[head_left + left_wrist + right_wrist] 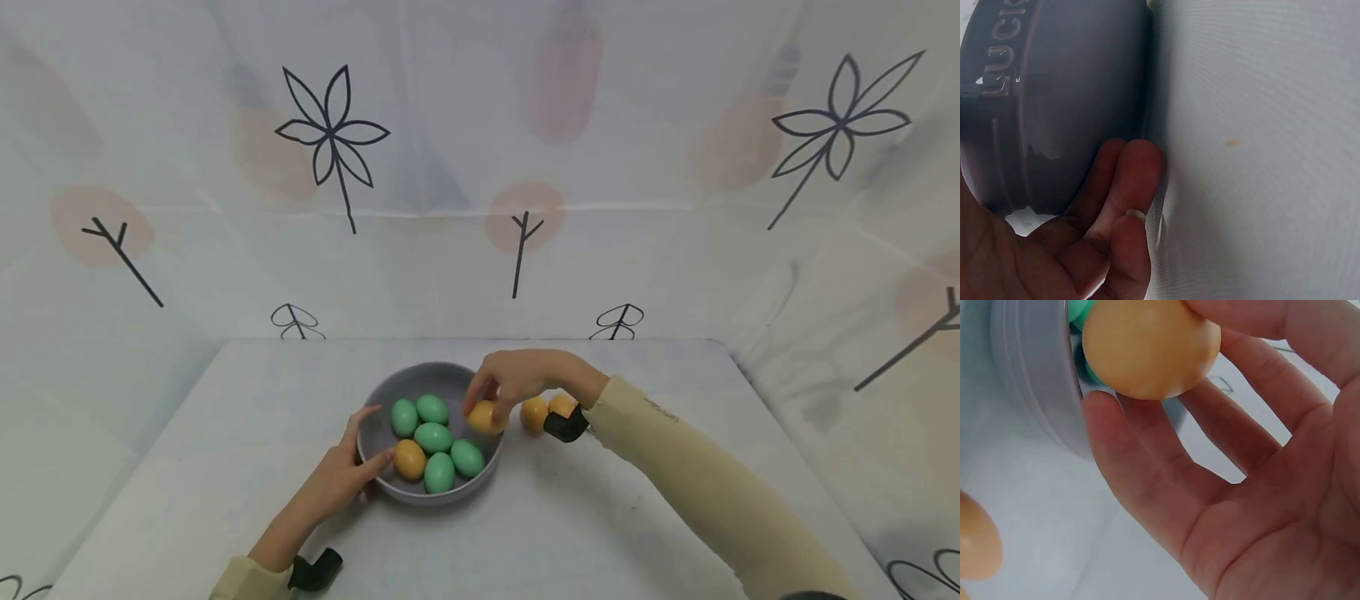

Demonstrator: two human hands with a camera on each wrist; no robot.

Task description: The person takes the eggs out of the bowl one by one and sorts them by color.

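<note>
A round grey bowl (447, 382) holds several green eggs (432, 437) and one orange egg (408, 460). At its near left side my left hand (337, 479) grips it, the thumb over the rim. In the left wrist view, fingers (1137, 172) of that hand curl low against the bowl's outer wall (1085, 75), which bears raised letters. My right hand (521, 372) reaches in from the right and pinches another orange egg (483, 417) over the bowl's right rim. In the right wrist view, this egg (1150, 347) sits between thumb and fingers.
Two more orange eggs lie on the white table just right of the bowl: one nearer it (533, 415) and one beside the right wrist strap (566, 425). A pale cloth backdrop (450, 275) with flower drawings rises behind the table.
</note>
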